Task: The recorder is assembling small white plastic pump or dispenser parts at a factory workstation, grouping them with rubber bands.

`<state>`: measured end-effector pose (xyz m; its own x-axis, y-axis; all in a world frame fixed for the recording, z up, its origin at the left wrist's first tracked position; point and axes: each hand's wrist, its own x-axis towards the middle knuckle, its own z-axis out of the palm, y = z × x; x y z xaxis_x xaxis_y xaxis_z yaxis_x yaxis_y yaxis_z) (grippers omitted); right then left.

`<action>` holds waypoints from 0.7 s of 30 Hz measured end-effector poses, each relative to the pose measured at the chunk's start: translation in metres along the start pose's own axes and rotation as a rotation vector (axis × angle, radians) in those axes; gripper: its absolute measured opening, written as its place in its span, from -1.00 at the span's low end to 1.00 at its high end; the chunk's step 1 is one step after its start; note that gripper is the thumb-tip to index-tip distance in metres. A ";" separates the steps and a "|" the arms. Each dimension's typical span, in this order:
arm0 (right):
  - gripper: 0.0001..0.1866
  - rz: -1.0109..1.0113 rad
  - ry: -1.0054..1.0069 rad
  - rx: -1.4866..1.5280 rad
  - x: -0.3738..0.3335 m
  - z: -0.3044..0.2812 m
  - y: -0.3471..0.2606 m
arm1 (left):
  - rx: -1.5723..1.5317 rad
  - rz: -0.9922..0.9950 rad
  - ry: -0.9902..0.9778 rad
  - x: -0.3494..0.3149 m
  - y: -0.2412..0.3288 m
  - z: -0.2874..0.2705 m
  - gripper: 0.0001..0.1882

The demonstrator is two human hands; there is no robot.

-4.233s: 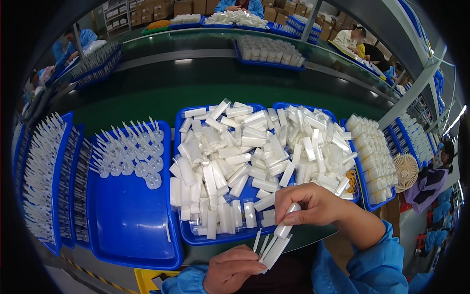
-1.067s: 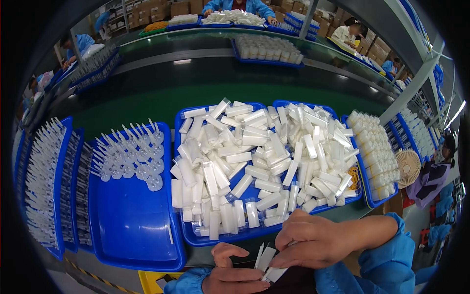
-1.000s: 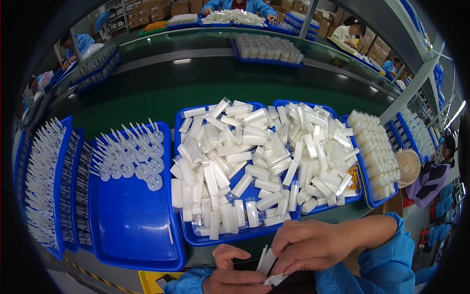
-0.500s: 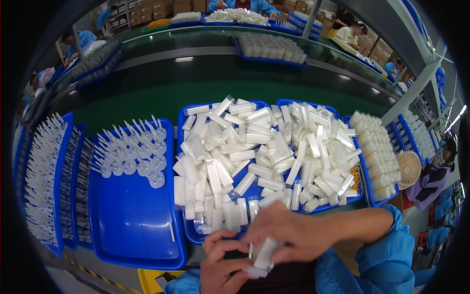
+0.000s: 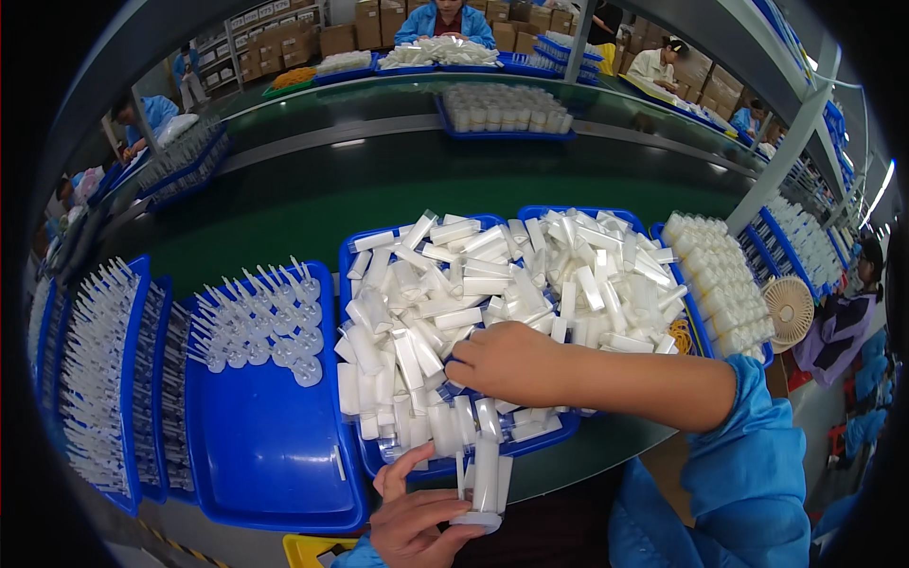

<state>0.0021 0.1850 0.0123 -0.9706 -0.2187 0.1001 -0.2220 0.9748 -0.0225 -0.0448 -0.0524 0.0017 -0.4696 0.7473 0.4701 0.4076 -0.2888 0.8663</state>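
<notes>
Near the front edge, my left hand is closed around a clear round-based holder. White sleeve-like pieces stand upright from that base. My right hand reaches over the middle blue tray, fingers curled down among loose white pieces with clear ends. Whatever its fingertips grip is hidden by the hand and the pile. To the left, another blue tray carries rows of clear round-based parts with thin white stems at its far end, and a single white strip.
A second blue tray heaped with white pieces adjoins on the right, with yellow rubber bands. Beyond it are a tray of packed white cups and a beige fan. Stacked stem trays flank the left. Co-workers sit across the green conveyor.
My right hand has left the holder at my left hand and moved up into the pile of white pieces. My left hand keeps the holder, now upright. The view has shifted slightly.
</notes>
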 end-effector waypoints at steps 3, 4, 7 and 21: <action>-0.57 0.337 0.027 0.552 -0.010 -0.027 -0.011 | 0.043 0.074 0.070 0.001 -0.003 0.007 -0.84; -0.49 0.492 0.032 0.813 -0.014 -0.037 -0.016 | 0.026 0.024 0.053 -0.002 -0.008 0.010 -0.82; -0.30 0.650 0.174 1.543 -0.027 -0.052 -0.028 | 0.001 -0.001 -0.002 -0.004 -0.014 0.015 -0.80; -0.47 0.492 0.152 1.876 -0.051 -0.041 -0.036 | 0.005 0.154 -0.082 0.006 -0.006 0.028 -0.89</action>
<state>0.0631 0.1624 0.0489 -0.9769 0.1207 -0.1762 0.1223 -0.3601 -0.9249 -0.0286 -0.0292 -0.0056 -0.3358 0.7409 0.5816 0.4734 -0.4011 0.7842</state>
